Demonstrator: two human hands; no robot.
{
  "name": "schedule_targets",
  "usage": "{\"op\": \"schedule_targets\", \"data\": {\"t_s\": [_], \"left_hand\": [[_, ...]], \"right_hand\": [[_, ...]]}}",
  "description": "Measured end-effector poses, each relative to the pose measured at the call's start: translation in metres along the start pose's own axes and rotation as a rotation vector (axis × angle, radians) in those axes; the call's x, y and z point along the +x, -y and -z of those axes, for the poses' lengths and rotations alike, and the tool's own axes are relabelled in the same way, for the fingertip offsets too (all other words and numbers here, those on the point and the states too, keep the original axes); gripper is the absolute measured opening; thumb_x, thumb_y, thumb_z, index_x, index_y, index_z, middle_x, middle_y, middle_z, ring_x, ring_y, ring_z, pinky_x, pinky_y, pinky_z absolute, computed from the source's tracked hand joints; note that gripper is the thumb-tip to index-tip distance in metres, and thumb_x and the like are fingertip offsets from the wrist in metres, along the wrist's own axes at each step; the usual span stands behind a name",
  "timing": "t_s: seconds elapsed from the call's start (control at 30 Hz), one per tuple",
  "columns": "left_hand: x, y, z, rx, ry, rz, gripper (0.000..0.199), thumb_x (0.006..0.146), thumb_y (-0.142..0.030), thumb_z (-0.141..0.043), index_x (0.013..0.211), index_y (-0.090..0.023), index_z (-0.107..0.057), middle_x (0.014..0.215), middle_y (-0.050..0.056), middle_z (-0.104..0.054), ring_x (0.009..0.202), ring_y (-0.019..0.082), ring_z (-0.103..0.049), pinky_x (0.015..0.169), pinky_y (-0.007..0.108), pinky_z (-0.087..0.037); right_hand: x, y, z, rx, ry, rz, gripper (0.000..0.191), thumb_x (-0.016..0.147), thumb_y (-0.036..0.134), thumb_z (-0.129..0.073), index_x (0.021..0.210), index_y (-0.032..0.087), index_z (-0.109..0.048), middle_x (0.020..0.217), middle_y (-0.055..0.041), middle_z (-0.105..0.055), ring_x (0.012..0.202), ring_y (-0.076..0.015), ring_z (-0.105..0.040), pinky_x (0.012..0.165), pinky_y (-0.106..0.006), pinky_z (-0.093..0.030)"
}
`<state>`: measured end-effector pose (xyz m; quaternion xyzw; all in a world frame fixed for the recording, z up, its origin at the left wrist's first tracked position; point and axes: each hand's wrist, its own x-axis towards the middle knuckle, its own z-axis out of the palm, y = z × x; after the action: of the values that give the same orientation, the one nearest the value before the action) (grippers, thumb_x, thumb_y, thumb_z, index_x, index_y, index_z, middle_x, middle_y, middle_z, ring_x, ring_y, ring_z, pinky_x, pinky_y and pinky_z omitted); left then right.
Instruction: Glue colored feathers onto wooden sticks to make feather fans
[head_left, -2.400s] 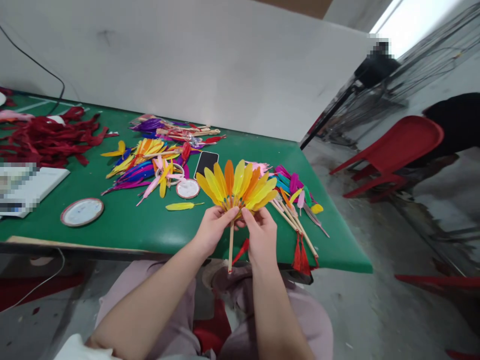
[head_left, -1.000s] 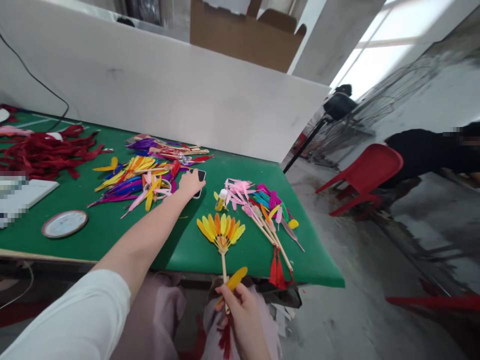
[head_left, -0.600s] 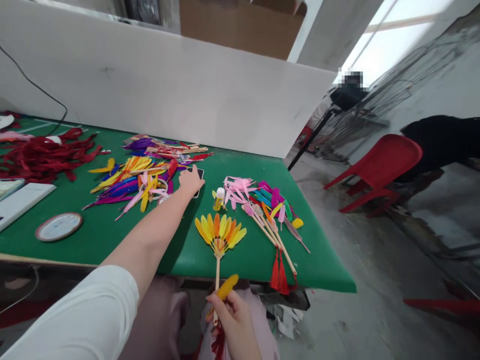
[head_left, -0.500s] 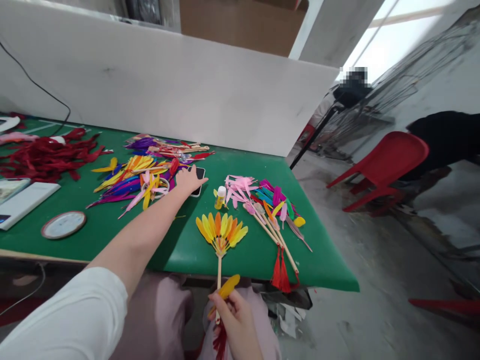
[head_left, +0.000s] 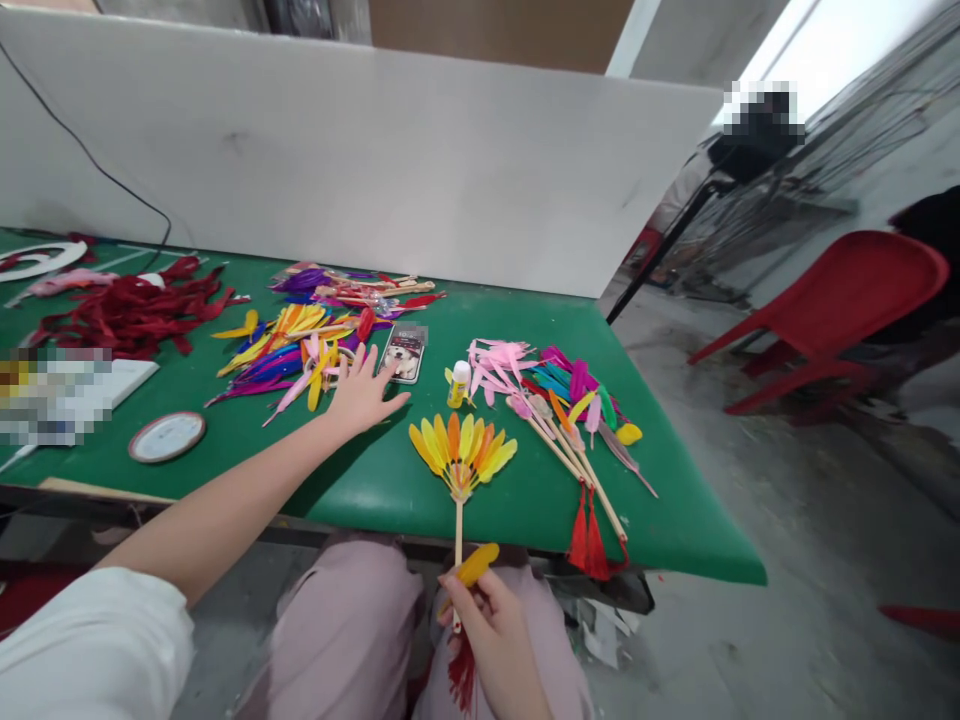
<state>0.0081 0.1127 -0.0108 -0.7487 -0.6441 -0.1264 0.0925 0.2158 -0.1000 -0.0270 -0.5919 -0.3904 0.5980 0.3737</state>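
Observation:
My left hand (head_left: 364,392) is open, fingers spread, just short of a smartphone (head_left: 405,352) whose screen is lit with a dog picture. Beside its fingertips lies a pile of yellow, purple and pink feathers (head_left: 289,355). At the table's front edge my right hand (head_left: 491,620) pinches a loose yellow feather (head_left: 478,565). This feather crosses the wooden handle of a feather fan (head_left: 463,450) with yellow and orange feathers; whether the fingers also grip the handle I cannot tell. A red tassel (head_left: 461,672) hangs below. Behind the fan stands a glue stick (head_left: 458,385).
Wooden handles with red tassels (head_left: 589,525) and mixed feathers (head_left: 576,385) lie on the right of the green table (head_left: 675,530). Dark red strips (head_left: 131,310) and a round lid (head_left: 166,437) are at left. A white panel (head_left: 360,170) borders the back; a red chair (head_left: 840,300) stands right.
My left hand has drawn back from the phone toward me, uncovering its screen, which is now lit. My right hand still holds the yellow feather. The view has shifted slightly.

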Motion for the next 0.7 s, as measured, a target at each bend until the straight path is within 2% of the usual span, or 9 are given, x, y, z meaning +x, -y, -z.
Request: {"op": "schedule_targets", "data": {"t_s": [0.33,0.43,0.57,0.7], "left_hand": [[0.003,0.000,-0.003,-0.026,0.054,-0.015,0.053,0.077,-0.058,-0.037,0.118,-0.028,-0.051,0.138,0.009,-0.032,0.130,0.033,-0.015,0.103,0.054,-0.009],[0.004,-0.001,-0.002,-0.048,0.055,-0.007,0.057,0.076,-0.057,-0.039,0.122,-0.025,-0.046,0.139,0.011,-0.030,0.130,0.033,-0.016,0.103,0.054,-0.011],[0.002,0.000,0.009,-0.103,-0.051,0.044,0.061,0.078,-0.049,-0.040,0.132,-0.020,-0.032,0.139,0.013,-0.029,0.130,0.029,-0.020,0.104,0.049,-0.016],[-0.013,0.000,0.027,-0.303,-0.177,0.029,0.047,0.080,-0.037,-0.040,0.123,-0.019,-0.042,0.129,0.009,-0.043,0.122,0.021,-0.036,0.102,0.036,-0.029]], "right_hand": [[0.000,-0.003,0.005,-0.010,-0.018,0.005,0.042,0.067,0.056,-0.057,0.072,0.014,-0.055,0.058,-0.0005,-0.054,0.049,-0.0110,-0.051,0.040,-0.019,-0.042],[-0.002,-0.001,0.004,0.001,-0.021,0.010,0.041,0.067,0.055,-0.057,0.071,0.014,-0.055,0.058,-0.0008,-0.054,0.049,-0.0110,-0.051,0.040,-0.019,-0.042],[-0.002,0.002,0.003,0.036,-0.028,0.006,0.042,0.065,0.056,-0.059,0.072,0.015,-0.057,0.056,-0.0013,-0.056,0.048,-0.0115,-0.051,0.041,-0.020,-0.042],[-0.005,0.000,0.004,0.062,-0.039,0.040,0.041,0.066,0.055,-0.059,0.074,0.014,-0.060,0.061,-0.0035,-0.057,0.052,-0.0135,-0.054,0.043,-0.022,-0.044]]}}
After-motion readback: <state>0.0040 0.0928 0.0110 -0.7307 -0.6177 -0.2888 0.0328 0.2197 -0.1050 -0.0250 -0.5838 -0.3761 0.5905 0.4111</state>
